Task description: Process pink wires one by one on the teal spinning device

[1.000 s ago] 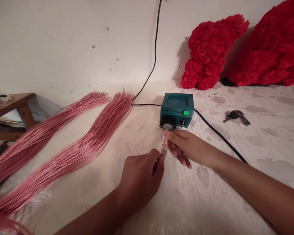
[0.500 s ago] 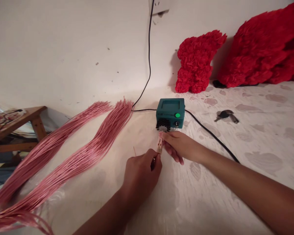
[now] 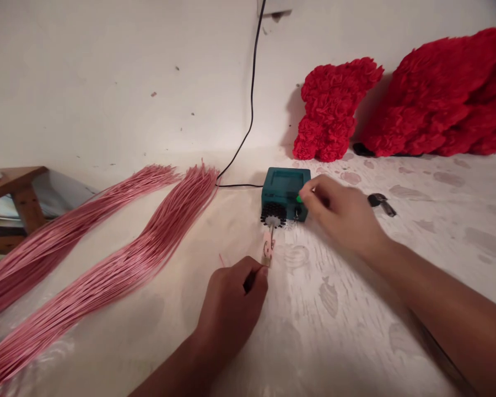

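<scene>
A small teal motor box (image 3: pixel 287 184) stands on the table, with a black bristly wheel (image 3: pixel 274 214) and a metal shaft at its front. On the shaft end sits a pale pink clip (image 3: pixel 268 246). My left hand (image 3: pixel 234 292) is closed in a pinch at the clip's near end. A thin pink strand (image 3: pixel 221 261) pokes out beside its knuckles and seems to run into the pinch, though the fingers hide most of it. My right hand (image 3: pixel 341 212) has thumb and forefinger closed at the green knob (image 3: pixel 300 198) on the box's right front, partly covering it.
Two long bundles of pink strands (image 3: pixel 149 248) lie at the left. Red flower-covered shapes (image 3: pixel 330 110) lean on the wall at the back right. Keys (image 3: pixel 382 203) lie right of the box. A black cable (image 3: pixel 252 99) runs down the wall. A wooden stand (image 3: pixel 27 207) is far left.
My right hand has let go of the clip and moved up and right to the green knob. My left hand stays pinched at the clip's near end. The view has shifted slightly.
</scene>
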Motion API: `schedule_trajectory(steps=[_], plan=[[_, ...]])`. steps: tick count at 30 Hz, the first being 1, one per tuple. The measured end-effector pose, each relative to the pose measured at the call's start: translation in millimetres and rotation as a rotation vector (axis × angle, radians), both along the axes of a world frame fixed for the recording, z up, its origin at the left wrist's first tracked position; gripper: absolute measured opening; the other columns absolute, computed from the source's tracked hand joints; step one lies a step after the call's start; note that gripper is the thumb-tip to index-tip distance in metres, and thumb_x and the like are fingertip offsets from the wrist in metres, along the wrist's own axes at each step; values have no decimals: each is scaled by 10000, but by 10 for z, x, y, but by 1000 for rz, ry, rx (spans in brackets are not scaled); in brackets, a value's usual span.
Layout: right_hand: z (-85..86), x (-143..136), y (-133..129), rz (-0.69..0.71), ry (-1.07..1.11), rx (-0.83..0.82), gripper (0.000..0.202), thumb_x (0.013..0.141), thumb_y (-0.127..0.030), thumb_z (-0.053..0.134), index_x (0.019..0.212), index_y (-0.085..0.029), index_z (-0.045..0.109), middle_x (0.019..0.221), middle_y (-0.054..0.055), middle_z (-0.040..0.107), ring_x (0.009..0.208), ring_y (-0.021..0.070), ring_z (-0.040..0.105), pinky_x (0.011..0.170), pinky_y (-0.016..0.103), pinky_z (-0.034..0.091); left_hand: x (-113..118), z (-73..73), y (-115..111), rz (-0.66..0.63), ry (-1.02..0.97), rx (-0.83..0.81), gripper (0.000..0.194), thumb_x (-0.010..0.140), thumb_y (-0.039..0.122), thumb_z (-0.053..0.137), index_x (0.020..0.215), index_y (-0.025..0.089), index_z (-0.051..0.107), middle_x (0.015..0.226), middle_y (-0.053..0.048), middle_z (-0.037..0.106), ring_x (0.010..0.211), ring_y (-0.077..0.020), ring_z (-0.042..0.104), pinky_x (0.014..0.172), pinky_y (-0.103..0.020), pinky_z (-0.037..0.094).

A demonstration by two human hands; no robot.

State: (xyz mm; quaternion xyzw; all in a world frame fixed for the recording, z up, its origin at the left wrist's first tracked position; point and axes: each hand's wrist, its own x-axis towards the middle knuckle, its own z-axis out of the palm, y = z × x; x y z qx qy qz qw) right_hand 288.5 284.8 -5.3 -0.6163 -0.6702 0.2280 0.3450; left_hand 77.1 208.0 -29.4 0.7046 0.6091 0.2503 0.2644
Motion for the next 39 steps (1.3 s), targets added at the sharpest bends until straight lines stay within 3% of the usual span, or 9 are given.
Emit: schedule_trajectory(steps=[1,4,9,17,22,30,33,36,39], plan=[[-7,60,44,-56,-108,93,252,944,-426,498,1068,-222,577,667,-2,553,616,177,506,560,272,318,-1,-2,4,2,-14,-13,270,892,265,491,654,172,578,513,59,438,486,-90,394,470,-211,276],[-129,155,148,-41,-186,134,373,952,-473,466,1212,-224,565,646,-3,577,604,200,541,586,294,348,4,0,12,15,-35,-47,274,890,274,487,653,171,579,514,62,414,491,-87,367,470,-209,266],[-316,135,188,-22,-140,156,416,966,-509,415,1237,-234,567,636,-8,592,605,203,582,602,296,408,22,34,17,45,-56,-61,282,873,281,506,618,168,547,504,69,371,486,-79,331,471,-204,261],[-337,132,192,-30,-165,201,410,968,-484,404,1223,-213,576,723,41,656,683,254,629,643,335,421,-86,112,-105,3,46,-64,289,891,285,480,640,169,566,514,61,410,497,-85,363,476,-197,276],[-369,137,187,-34,-142,213,420,971,-493,411,1242,-217,575,645,5,618,612,221,614,599,304,423,-202,202,-203,-51,93,-22,282,909,292,477,681,180,599,533,51,517,488,-89,437,472,-188,325],[-410,154,161,-80,-110,306,400,969,-444,452,1258,-219,612,596,-18,598,544,184,584,559,278,418,-252,299,-53,-178,15,58,241,940,253,486,768,198,645,602,47,603,523,-88,489,504,-185,378],[-368,163,121,-133,-69,396,341,969,-372,442,1179,-187,637,595,-18,564,536,167,539,563,278,407,-258,328,-25,-220,-42,36,235,944,241,480,769,197,630,597,49,581,521,-83,478,500,-176,386],[-203,96,20,-133,-39,470,254,951,-313,452,982,-194,674,596,-21,539,538,145,499,569,269,401,-256,360,-54,-248,-111,23,227,939,219,478,770,192,629,577,54,565,511,-77,484,488,-157,394],[47,-87,-160,104,31,361,207,932,-295,491,878,-205,669,593,-31,544,516,116,482,520,235,390,-232,388,-126,-267,-149,57,194,919,172,509,779,193,642,547,64,557,488,-66,495,478,-136,398]])
